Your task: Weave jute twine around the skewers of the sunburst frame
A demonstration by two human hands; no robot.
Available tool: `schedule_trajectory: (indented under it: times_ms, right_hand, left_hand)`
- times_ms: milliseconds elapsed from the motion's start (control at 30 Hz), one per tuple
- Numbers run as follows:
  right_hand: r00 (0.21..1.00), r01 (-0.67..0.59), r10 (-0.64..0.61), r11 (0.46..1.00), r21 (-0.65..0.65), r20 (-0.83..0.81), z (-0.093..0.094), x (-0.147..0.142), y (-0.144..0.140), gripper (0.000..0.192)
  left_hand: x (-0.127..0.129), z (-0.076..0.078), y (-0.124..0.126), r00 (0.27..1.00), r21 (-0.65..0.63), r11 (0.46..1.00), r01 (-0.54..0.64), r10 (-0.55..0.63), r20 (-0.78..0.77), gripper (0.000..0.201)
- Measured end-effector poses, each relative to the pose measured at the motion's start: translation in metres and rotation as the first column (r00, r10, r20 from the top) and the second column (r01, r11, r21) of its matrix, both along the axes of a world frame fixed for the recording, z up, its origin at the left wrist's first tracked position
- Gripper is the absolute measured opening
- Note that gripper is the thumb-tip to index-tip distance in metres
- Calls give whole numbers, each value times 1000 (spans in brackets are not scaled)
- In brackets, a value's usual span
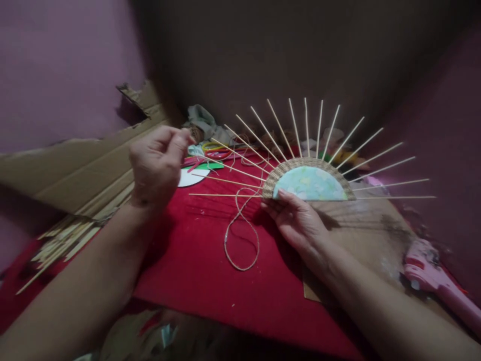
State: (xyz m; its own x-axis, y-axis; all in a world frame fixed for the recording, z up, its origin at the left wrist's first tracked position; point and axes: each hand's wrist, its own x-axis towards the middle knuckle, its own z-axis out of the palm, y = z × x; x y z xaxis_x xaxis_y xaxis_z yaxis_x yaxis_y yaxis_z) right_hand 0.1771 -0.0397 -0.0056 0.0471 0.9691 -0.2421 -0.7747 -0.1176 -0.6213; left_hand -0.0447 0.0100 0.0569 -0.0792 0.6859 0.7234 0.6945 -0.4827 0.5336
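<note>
Seen from your head, looking down at a red cloth (210, 271) spread over the work surface, with no box, bowl or tray in clear view; the nearest thing to a holder is a torn sheet of cardboard (75, 170) lying at the left, with a loose bundle of pale sticks (63, 240) resting against its lower edge. Your right hand (296, 220) holds a half-round fan piece (310, 183) upright just above the cloth, right of centre: a pale blue-green half disc edged with a band of woven twine, from which thin wooden skewers (306, 125) spread outward like rays. Your fingers are closed on its flat lower edge, thumb behind and fingertips showing in front. Your left hand (158, 163) is raised to the left of the fan, thumb and fingertips pinched together on the end of a twine strand (242, 235); the pinch itself is small and partly blurred. The twine runs from the woven band, droops and lies in a loop on the cloth between your two hands. Behind the fan lies a muddle of craft bits, among them a white disc (191, 176) and coloured strips, too dim to sort out. A pink glue gun (436, 278) lies at the far right, well apart from both hands.
</note>
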Motion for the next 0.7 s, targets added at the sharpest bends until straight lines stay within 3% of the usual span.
schedule_trajectory:
  times_ms: [133,200,300,467,600,700]
  right_hand:
    - [1000,-8,8,1000,-17,-6,2,8,0,10]
    - [1000,-14,14,999,-30,-17,1,13,1,11]
    - [999,0,-3,999,-50,-50,-2,18,1,12]
    - [993,-6,-1,998,-58,-122,-4,19,1,12]
    - [987,3,-12,998,-58,-158,-4,20,1,13]
    - [983,6,-17,998,-64,-180,-3,22,1,12]
  left_hand:
    - [-44,0,38,997,-174,985,-15,27,69,17]
    - [-60,-6,53,998,-339,940,30,-49,-48,19]
    - [-68,-14,70,955,-456,888,-52,-90,-284,19]
    - [-40,-17,104,842,-412,903,-123,-125,-525,22]
    - [-9,-17,144,692,-420,870,-259,-136,-709,34]
    - [6,-19,170,625,-455,842,-291,-192,-756,40]
